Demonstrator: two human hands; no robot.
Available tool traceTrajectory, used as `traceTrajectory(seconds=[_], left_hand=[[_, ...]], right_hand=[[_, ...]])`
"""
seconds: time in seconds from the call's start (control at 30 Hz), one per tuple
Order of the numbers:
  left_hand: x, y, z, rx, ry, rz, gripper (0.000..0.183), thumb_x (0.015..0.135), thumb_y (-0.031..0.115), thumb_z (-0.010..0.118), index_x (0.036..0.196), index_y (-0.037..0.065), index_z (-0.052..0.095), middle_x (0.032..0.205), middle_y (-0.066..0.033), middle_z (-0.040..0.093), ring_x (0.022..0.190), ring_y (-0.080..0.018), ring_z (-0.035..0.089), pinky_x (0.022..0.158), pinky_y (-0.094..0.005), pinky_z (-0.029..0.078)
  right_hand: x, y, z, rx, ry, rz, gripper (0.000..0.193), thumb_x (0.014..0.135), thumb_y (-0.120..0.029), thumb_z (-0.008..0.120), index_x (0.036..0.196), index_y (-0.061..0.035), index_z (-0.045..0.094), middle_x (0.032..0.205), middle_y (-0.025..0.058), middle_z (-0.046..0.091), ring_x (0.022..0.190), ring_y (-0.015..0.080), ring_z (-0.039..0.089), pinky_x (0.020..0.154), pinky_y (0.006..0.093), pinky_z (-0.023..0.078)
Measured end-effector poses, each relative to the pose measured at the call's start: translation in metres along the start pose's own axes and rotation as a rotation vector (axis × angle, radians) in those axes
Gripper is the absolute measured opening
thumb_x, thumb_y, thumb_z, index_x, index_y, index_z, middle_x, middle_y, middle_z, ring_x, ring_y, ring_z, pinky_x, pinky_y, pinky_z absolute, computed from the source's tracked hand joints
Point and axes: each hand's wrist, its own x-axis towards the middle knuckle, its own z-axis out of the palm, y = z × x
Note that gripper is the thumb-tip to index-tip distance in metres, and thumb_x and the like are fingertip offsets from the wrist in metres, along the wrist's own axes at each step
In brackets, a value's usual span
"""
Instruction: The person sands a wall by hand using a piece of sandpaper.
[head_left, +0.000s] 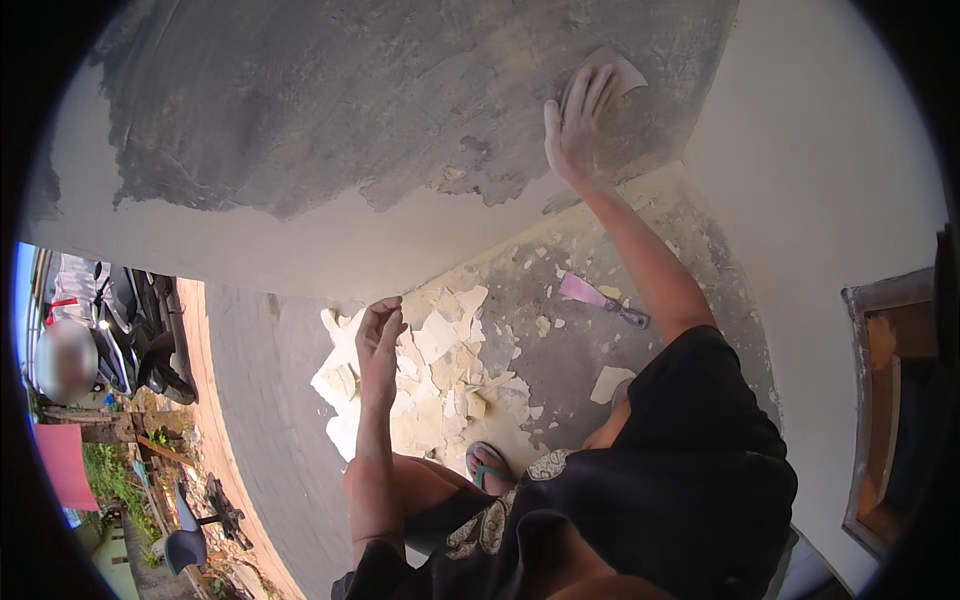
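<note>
High on the right of the grey, partly stripped wall (330, 100), my right hand (572, 125) lies with its fingers over a thin, light grey sheet (628, 74). Whitish dust coats those fingers, and they press the sheet against the wall; its lower part is hidden under them. My left hand (380, 328) hangs in the air above the heap of peeled paint flakes (435, 350). Its fingers are loosely bent and apart, and I see nothing in them. On the floor below my right forearm lies a scraper (600, 299) with a pinkish blade and a dark handle.
A white side wall (820, 170) with a wood-framed opening (895, 400) rises at the right. My sandalled foot (488, 465) stands beside the flakes. Outside at the left are motorcycles (140, 330), a person (75, 290) and a dark blue chair (187, 545).
</note>
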Motion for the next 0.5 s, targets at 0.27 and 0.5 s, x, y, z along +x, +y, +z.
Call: traceTrajectory(seconds=[0.27, 0.5], left_hand=[[0.004, -0.003, -0.003, 0.072, -0.054, -0.068, 0.023, 0.096, 0.017, 0.058, 0.112, 0.001, 0.059, 0.109, -0.0044, 0.060, 0.097, -0.0113, 0.054, 0.087, -0.0295, 0.045], [0.013, -0.013, 0.001, 0.127, -0.093, -0.068, 0.023, 0.095, 0.018, 0.059, 0.112, 0.002, 0.059, 0.106, -0.0043, 0.061, 0.096, -0.0115, 0.054, 0.087, -0.0299, 0.045]], right_hand=[[0.004, 0.049, -0.002, -0.240, -0.085, -0.530, 0.079, 0.091, -0.050, 0.054, 0.146, 0.0030, 0.032, 0.150, 0.0341, 0.024, 0.140, 0.0495, 0.022, 0.115, 0.0602, 0.013], [-0.013, 0.013, 0.006, 0.043, -0.018, 0.095, 0.091, 0.092, -0.064, 0.039, 0.150, 0.0003, 0.013, 0.154, 0.0307, 0.007, 0.141, 0.0510, 0.006, 0.113, 0.0627, 0.003]])
